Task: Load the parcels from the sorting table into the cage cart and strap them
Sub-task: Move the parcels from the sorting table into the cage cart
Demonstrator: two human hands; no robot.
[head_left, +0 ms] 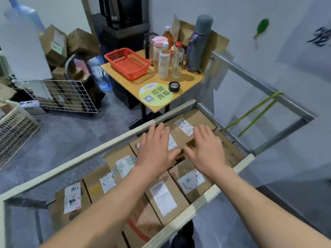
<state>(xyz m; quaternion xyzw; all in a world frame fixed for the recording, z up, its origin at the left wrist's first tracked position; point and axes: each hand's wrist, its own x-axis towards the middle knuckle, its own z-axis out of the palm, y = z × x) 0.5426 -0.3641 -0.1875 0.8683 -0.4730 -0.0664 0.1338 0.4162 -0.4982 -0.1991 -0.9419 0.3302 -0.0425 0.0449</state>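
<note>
Left grip [155, 149] and right grip [206, 149] spread flat over parcels [163, 196] in cart [80, 158].

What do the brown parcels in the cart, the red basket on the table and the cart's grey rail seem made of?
The brown box parcels look like matte cardboard: dull tan faces with paper labels. The red mesh basket looks like moulded plastic: uniform colour, slightly glossy lattice walls. The cart's grey far rail seems bare metal, steel or aluminium perhaps: dull silvery sheen.
</note>
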